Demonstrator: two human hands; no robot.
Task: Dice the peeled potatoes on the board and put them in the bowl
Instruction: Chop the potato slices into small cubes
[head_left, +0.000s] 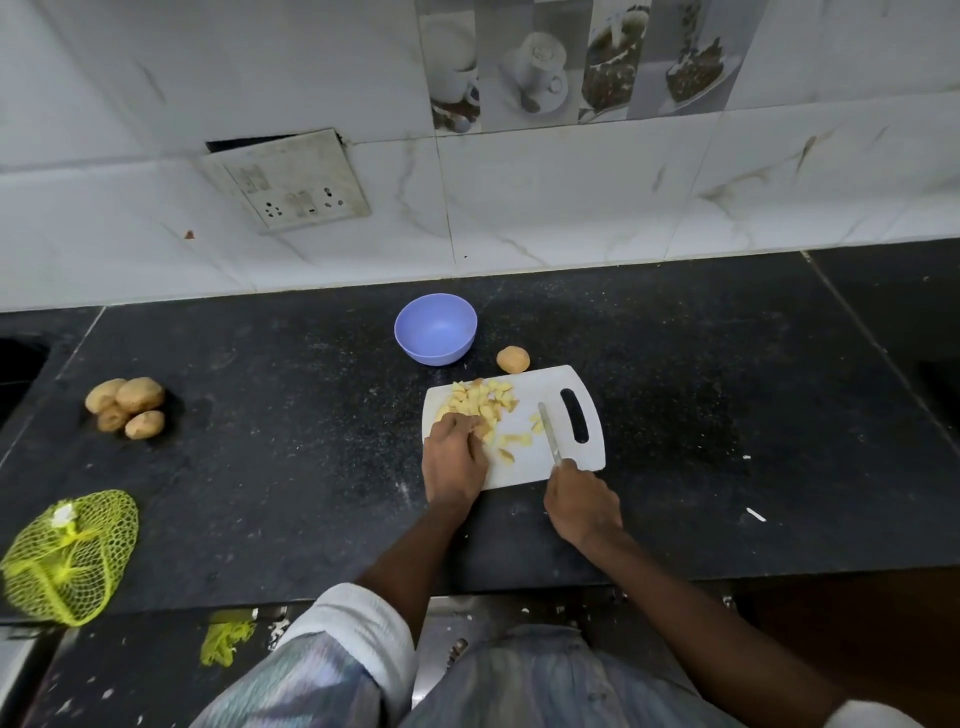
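Hands (454, 457) gather pale yellow potato chunks (483, 402) heaped on white board (540, 467).

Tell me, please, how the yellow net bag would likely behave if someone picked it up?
The net bag lies slumped on the counter, so it would probably sag and fold, not hold shape. Its open mesh suggests it is light. A loose strand could perhaps snag.

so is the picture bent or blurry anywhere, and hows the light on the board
Head view: the wide lens bows the counter edge and wall tiles; clothing at the bottom is smeared with motion blur; the white cutting board is evenly lit without glare, and the potato pieces and knife read sharp.
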